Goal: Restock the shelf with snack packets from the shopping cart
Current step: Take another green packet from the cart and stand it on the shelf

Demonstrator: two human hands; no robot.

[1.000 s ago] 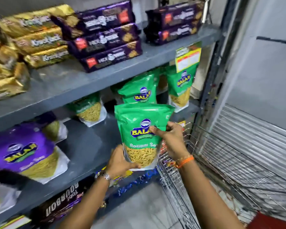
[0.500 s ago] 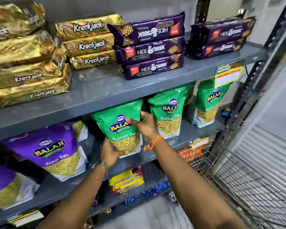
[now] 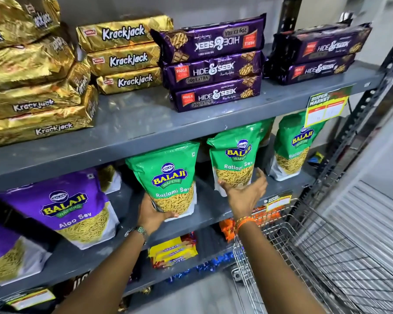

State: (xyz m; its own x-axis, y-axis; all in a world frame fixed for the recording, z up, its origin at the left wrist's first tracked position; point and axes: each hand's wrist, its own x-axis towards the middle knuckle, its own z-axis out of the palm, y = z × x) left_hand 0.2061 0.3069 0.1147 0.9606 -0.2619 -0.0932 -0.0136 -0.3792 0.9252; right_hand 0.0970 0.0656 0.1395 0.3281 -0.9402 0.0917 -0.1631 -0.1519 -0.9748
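Head view: the green Ratlami Sev packet, carried in the air in front of the shelves a second ago with both hands on it, now stands upright on the middle shelf, beside the purple Aloo Sev packet on one side and a second green packet on the other. The right hand has come off it since half a second ago; it hovers palm-up with fingers spread wide, holding nothing, just in front of the second green packet; contact with it cannot be told. The left hand is still on the placed packet, fingers curled around its lower left corner and under its base, thumb across the front bottom edge. Judgement: this packet is as good as shelved, with only the left hand's release remaining. The shopping cart sits low right, just beside the shelf; its visible wire basket shows no packets, though part lies out of frame, so whether stock remains cannot be told. Krackjack and Hide & Seek packs fill the top shelf.
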